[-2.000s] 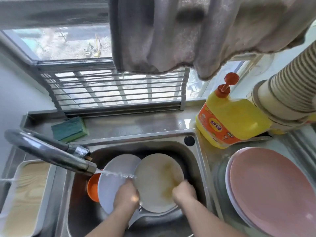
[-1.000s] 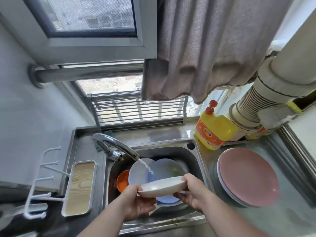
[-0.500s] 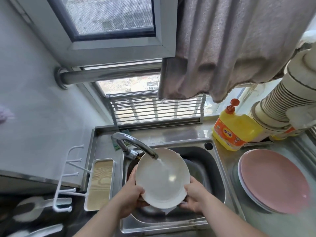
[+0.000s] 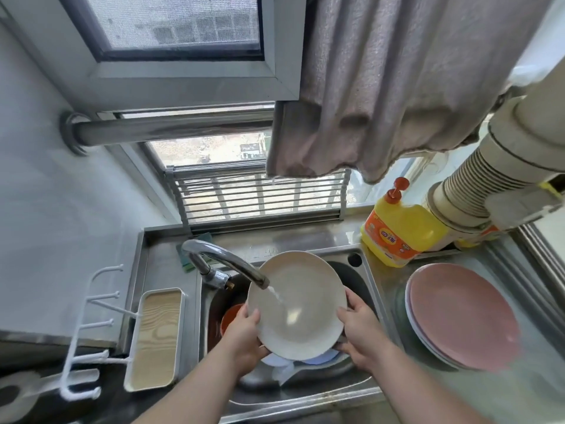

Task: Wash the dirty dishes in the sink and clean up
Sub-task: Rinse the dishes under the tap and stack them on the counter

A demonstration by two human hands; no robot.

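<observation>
A cream plate (image 4: 301,313) is held tilted over the steel sink (image 4: 371,289), its face toward me. Water from the tap (image 4: 226,264) runs onto its left part. My left hand (image 4: 244,338) grips the plate's lower left rim. At the lower right rim, my right hand (image 4: 360,328) grips it too. Below the plate lie a pale blue dish (image 4: 315,361) and an orange bowl (image 4: 229,316), both mostly hidden.
Pink plates (image 4: 461,313) are stacked on the drainboard at right. A yellow detergent bottle (image 4: 400,231) stands behind the sink, a green sponge (image 4: 186,261) behind the tap. A white tray (image 4: 156,335) with hooks sits left. A curtain (image 4: 382,87) hangs overhead.
The plate came up out of the sink, turned from flat to facing me under the running water, and has since shifted slightly right. Both hands kept hold of its rim.
</observation>
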